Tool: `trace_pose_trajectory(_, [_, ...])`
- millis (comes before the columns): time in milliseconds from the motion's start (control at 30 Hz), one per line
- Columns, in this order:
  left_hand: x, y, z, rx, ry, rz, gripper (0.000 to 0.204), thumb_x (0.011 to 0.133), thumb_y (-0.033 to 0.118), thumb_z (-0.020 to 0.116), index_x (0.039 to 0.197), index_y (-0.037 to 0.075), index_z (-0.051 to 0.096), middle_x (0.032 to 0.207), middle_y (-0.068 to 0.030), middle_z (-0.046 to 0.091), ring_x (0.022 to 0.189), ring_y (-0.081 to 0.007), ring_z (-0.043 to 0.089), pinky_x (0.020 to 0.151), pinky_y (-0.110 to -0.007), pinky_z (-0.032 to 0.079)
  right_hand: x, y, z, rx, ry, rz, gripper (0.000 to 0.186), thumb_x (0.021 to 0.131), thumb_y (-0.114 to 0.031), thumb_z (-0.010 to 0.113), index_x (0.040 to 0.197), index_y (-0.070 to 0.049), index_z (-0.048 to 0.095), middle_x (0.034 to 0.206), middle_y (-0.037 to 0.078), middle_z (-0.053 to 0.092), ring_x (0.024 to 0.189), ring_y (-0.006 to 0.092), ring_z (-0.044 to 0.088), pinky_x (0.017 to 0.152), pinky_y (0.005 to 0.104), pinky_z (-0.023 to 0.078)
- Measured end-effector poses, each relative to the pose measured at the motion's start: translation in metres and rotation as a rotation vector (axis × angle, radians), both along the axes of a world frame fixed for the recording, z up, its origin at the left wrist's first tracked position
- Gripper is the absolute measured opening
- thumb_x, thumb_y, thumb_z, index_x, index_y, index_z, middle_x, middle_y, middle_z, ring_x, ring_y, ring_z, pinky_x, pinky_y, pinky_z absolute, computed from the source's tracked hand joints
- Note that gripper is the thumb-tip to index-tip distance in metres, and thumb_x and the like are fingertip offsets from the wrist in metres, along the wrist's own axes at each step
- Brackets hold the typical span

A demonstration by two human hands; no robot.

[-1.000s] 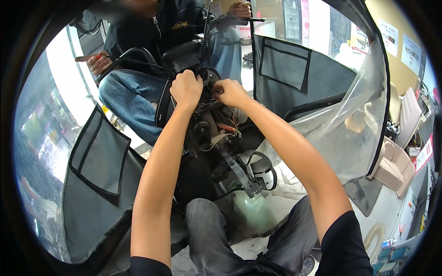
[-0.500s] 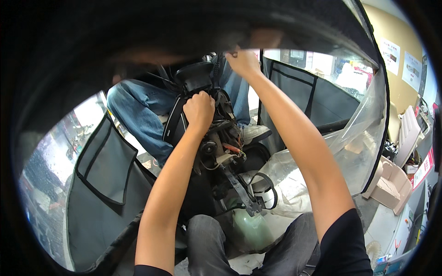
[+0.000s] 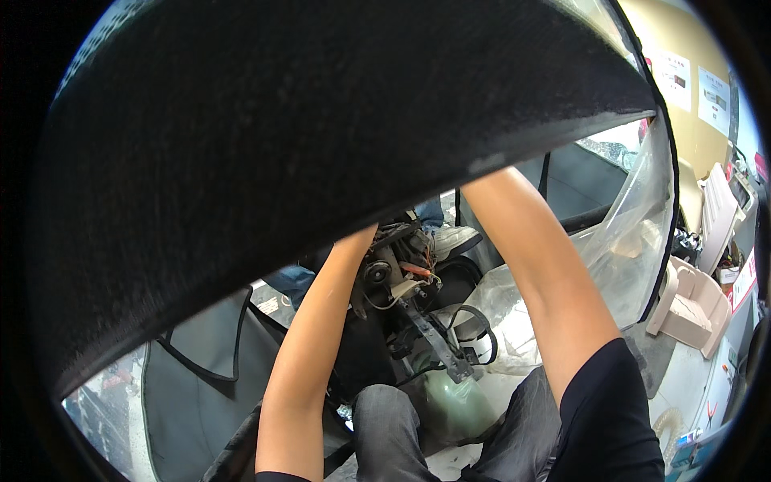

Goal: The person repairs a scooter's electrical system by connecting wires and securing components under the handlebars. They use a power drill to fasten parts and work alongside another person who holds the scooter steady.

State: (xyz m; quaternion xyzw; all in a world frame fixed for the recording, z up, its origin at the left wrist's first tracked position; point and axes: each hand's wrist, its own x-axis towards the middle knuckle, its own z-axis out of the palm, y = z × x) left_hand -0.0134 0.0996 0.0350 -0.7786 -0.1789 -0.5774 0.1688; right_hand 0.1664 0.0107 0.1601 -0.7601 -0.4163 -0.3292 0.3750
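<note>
A large dark canopy panel [image 3: 305,136] covers the upper part of the view and hides both my hands. My left forearm [image 3: 309,345] passes under its lower edge just left of the vehicle's exposed front mechanism [image 3: 393,261]. My right forearm [image 3: 534,257] goes under the same edge farther right. What either hand holds or touches is hidden. Below the edge, the mechanism shows loose wires, an orange-red connector [image 3: 415,270] and a round black part [image 3: 377,273]. A grey metal bracket [image 3: 438,341] slants down from it, beside a black looped strap [image 3: 487,325].
Grey fabric side panels [image 3: 193,353] hang on both sides, with a clear plastic sheet [image 3: 618,241] on the right. Another person's shoe [image 3: 456,243] shows beyond the mechanism. A pale green rounded part [image 3: 454,402] lies between my knees. A beige plastic seat [image 3: 692,309] stands outside.
The canopy's lower edge has come down across the view. It now covers both my hands, the black part by my left hand and most of the other person's jeans.
</note>
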Motion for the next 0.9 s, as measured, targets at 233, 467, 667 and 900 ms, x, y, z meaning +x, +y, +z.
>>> trace_pose_trajectory(233, [-0.013, 0.003, 0.019, -0.243, 0.280, 0.130, 0.028, 0.090, 0.030, 0.065, 0.084, 0.004, 0.073, 0.080, -0.0198, 0.073, 0.073, -0.0408, 0.072, 0.066, -0.049, 0.057, -0.009, 0.015, -0.001, 0.000, 0.004, 0.034, 0.043, 0.090, -0.031, 0.067, 0.127, -0.009, 0.068, 0.134, 0.020, 0.062, 0.121, 0.0306, 0.062, 0.101, 0.0397, 0.051])
trace_pose_trajectory(467, [-0.012, -0.016, 0.038, -0.202, 0.117, 0.072, 0.026, 0.091, 0.030, 0.066, 0.082, 0.006, 0.073, 0.073, -0.0200, 0.071, 0.069, -0.0406, 0.071, 0.065, -0.049, 0.057, -0.005, 0.007, -0.001, 0.001, -0.001, 0.042, 0.040, 0.090, -0.028, 0.068, 0.124, -0.008, 0.069, 0.129, 0.020, 0.065, 0.117, 0.0292, 0.064, 0.097, 0.0390, 0.052])
trace_pose_trajectory(667, [-0.001, 0.022, 0.038, 0.156, -0.102, -0.008, 0.024, 0.085, 0.031, 0.075, 0.078, 0.009, 0.072, 0.077, -0.0114, 0.072, 0.074, -0.0356, 0.069, 0.068, -0.043, 0.053, -0.006, 0.011, 0.005, 0.016, -0.006, 0.091, 0.037, 0.090, -0.027, 0.069, 0.121, -0.006, 0.070, 0.126, 0.019, 0.067, 0.113, 0.0280, 0.066, 0.095, 0.0384, 0.054])
trace_pose_trajectory(900, [0.019, -0.029, 0.096, 0.141, 0.041, 0.091, 0.033, 0.071, 0.043, 0.086, 0.085, 0.014, 0.079, 0.113, -0.0019, 0.060, 0.115, -0.0274, 0.049, 0.096, -0.044, 0.038, 0.003, 0.020, 0.034, 0.098, 0.040, 0.172, 0.035, 0.089, -0.024, 0.070, 0.118, -0.005, 0.071, 0.121, 0.019, 0.069, 0.108, 0.0266, 0.069, 0.092, 0.0377, 0.056])
